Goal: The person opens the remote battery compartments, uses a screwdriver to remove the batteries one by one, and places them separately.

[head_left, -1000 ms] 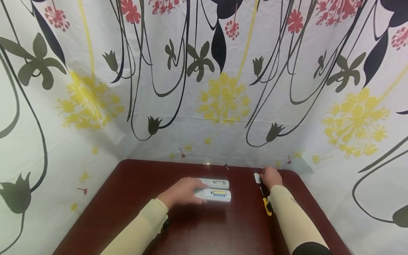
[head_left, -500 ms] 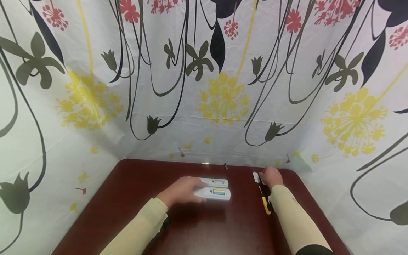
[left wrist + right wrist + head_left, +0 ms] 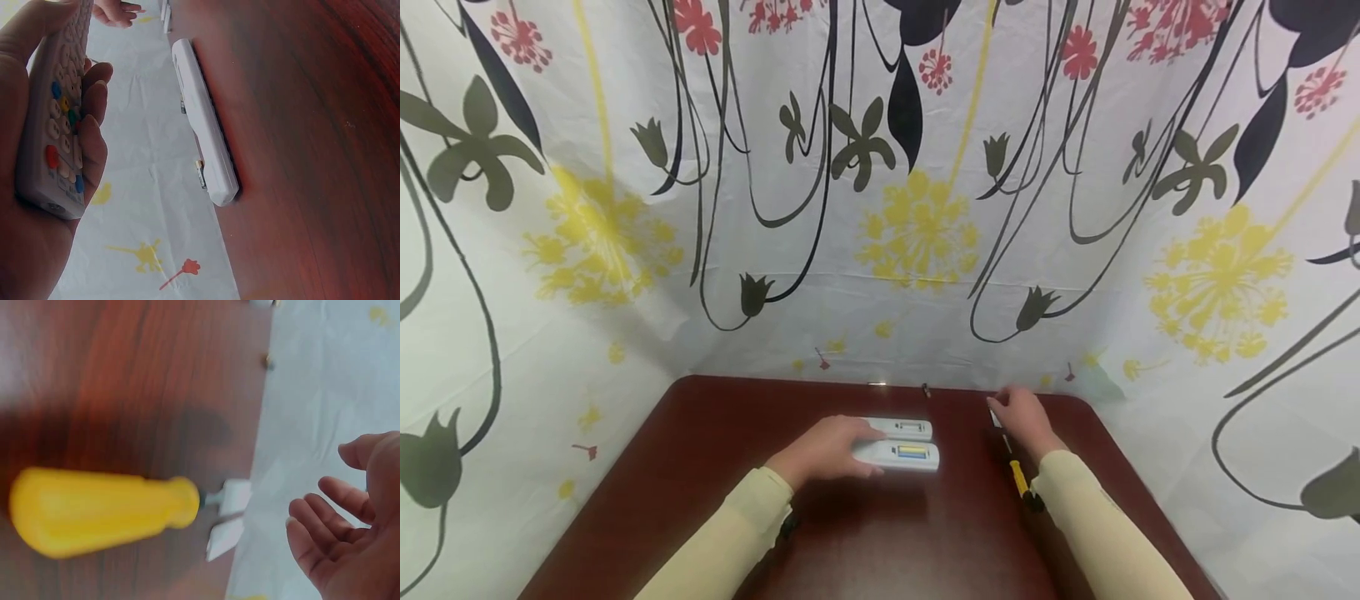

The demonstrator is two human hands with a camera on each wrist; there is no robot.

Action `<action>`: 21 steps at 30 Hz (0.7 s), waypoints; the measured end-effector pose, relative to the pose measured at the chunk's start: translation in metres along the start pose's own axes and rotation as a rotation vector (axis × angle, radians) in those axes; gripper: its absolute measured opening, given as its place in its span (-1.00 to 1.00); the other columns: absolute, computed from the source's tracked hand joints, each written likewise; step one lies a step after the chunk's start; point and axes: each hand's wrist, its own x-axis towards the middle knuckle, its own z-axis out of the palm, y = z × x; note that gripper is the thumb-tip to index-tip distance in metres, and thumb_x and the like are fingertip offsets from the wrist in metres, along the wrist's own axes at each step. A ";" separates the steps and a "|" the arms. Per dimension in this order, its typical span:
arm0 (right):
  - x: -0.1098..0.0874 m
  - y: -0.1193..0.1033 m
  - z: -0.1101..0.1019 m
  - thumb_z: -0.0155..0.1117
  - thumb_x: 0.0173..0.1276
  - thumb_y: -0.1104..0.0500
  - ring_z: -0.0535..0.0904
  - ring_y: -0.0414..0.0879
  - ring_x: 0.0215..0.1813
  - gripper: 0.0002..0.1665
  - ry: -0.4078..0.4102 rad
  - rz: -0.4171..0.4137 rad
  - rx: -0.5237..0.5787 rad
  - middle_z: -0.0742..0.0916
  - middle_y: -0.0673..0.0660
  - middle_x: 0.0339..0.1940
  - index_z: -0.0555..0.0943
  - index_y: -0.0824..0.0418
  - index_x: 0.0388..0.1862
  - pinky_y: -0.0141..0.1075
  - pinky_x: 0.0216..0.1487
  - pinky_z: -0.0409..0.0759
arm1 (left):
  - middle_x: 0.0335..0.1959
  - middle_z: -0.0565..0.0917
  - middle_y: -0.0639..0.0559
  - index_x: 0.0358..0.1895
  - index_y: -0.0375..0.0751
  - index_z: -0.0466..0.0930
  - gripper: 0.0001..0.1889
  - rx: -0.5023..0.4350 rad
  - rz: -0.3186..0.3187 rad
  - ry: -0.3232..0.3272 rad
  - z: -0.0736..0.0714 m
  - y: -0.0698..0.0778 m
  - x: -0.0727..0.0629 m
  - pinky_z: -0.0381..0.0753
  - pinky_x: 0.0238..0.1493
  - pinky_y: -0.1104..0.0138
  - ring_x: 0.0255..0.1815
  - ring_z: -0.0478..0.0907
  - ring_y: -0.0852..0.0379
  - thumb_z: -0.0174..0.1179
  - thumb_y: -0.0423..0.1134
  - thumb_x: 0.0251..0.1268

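Note:
My left hand point(image 3: 822, 450) grips a white remote control point(image 3: 883, 453), its back turned up; yellow and blue show in the battery compartment point(image 3: 913, 452). In the left wrist view, the held remote's buttons point(image 3: 55, 128) face the camera. Just behind it lies a second white remote point(image 3: 913, 429) on the table. At right, my right hand point(image 3: 1024, 419) is over a small white piece point(image 3: 996, 419). The right wrist view shows its fingers loosely bent, holding nothing. Two flat white pieces, probably battery covers point(image 3: 235, 497), lie by the tip of a yellow-handled screwdriver point(image 3: 103, 509).
Two small batteries lie near the back edge of the dark red table point(image 3: 880, 533): one battery point(image 3: 877, 383) behind the remotes, another battery point(image 3: 927, 390) to its right. A flower-printed white curtain point(image 3: 820, 250) hangs round the table's back and sides.
My right hand has come slightly left, from beside the small white pieces to over them, and its fingers have spread. The left hand keeps its grip on the remote. The head view has shifted slightly.

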 end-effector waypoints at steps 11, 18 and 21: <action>-0.042 -0.053 0.014 0.40 0.63 -0.14 0.66 0.08 0.10 -0.63 -0.057 -0.136 0.064 0.77 0.11 0.07 0.74 0.11 0.11 0.14 0.24 0.69 | 0.32 0.72 0.26 0.44 0.22 0.72 -0.32 0.002 0.003 0.015 0.000 0.000 -0.001 0.62 0.31 0.05 0.18 0.60 0.17 0.52 0.31 0.29; -0.065 -0.079 0.023 0.44 0.60 -0.20 0.65 -0.08 0.05 -0.72 -0.120 -0.238 0.134 0.75 -0.11 -0.01 0.73 -0.10 0.09 0.02 0.21 0.67 | 0.34 0.70 0.27 0.45 0.25 0.71 -0.31 -0.001 -0.007 0.018 0.003 0.000 -0.002 0.61 0.34 0.03 0.22 0.59 0.15 0.51 0.33 0.27; -0.074 -0.089 0.027 0.45 0.59 -0.21 0.64 -0.13 0.02 -0.65 -0.168 -0.319 0.155 0.72 -0.16 -0.02 0.72 -0.06 0.13 -0.08 0.14 0.67 | 0.35 0.70 0.27 0.45 0.25 0.71 -0.31 -0.004 -0.005 0.020 0.004 0.000 -0.002 0.60 0.36 0.04 0.24 0.59 0.15 0.50 0.35 0.28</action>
